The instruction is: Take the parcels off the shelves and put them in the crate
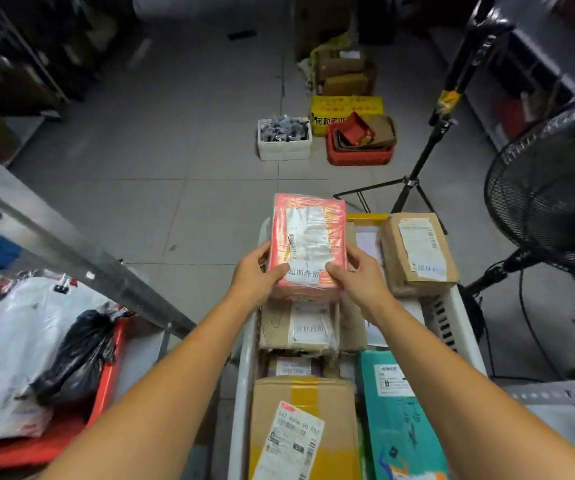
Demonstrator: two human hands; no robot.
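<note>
Head cam: both hands are gripping the parcel point(308, 237) at its near end, left hand point(254, 273) on the left edge and right hand point(360, 271) on the right. Thumbs are lying on top and fingers are curling underneath. It's hovering over the far half of the crate point(244, 358), right above the cardboard parcels stacked in there, and I can't tell if it's touching them. Guessing it's on the light side and fairly stiff, since it's keeping its flat shape with only one end being supported. That shiny wrap is probably making it a bit slippery though, so taking it by the long edges or corners looks like the safer bet. Looks-wise, it's a pink-red slab wrapped in clear tape, with a crinkled white label point(308, 225) running down the top. A brown box point(417, 251) is sitting just beside it on the right.
</note>
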